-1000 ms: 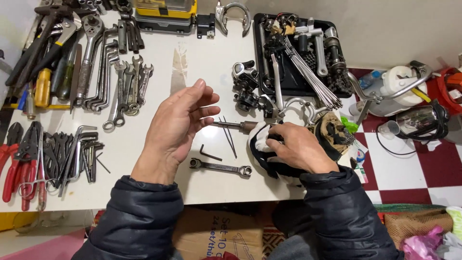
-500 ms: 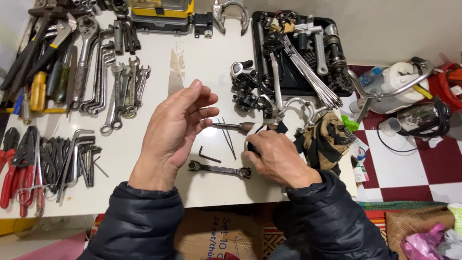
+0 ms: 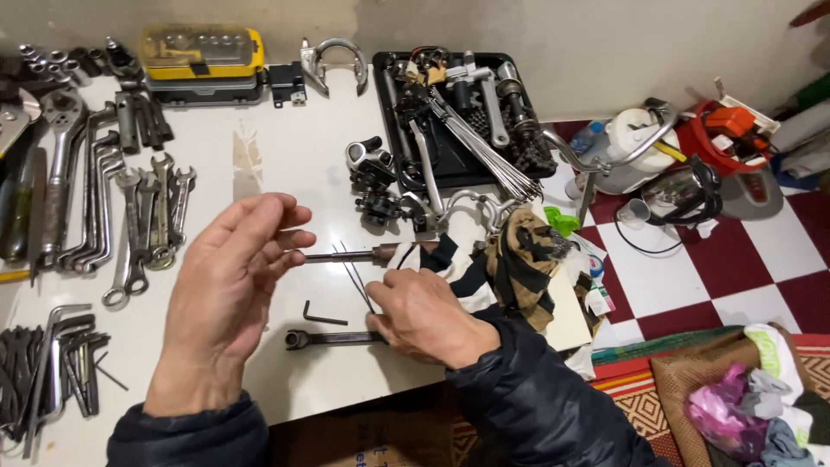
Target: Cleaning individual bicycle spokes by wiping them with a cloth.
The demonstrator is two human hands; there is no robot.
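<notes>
Head view shows a white table [image 3: 285,173] full of tools, with both hands over its near edge. The left hand [image 3: 229,294] is raised above the table with its fingers spread and slightly bent; it holds nothing, and its fingertips are just beside the end of a thin metal rod [image 3: 341,256] with a brown collar that lies across the table. The right hand [image 3: 424,316] rests low on the table with fingers drawn together on the end of a dark flat wrench [image 3: 333,338]; I cannot tell if it already pinches the wrench or only presses on it. Two thin needles [image 3: 354,275] and a small black hex key [image 3: 322,315] lie between the hands. I judge that the step in hand is picking up one small tool, and the next move calls for a firm grip on the wrench without pushing the needles away. A yellow case with a clear lid [image 3: 201,50] stands at the far edge, on top of a dark box. A black tray [image 3: 385,95] of metal parts is to its right. A striped cloth [image 3: 497,259] lies beside the right hand.
</notes>
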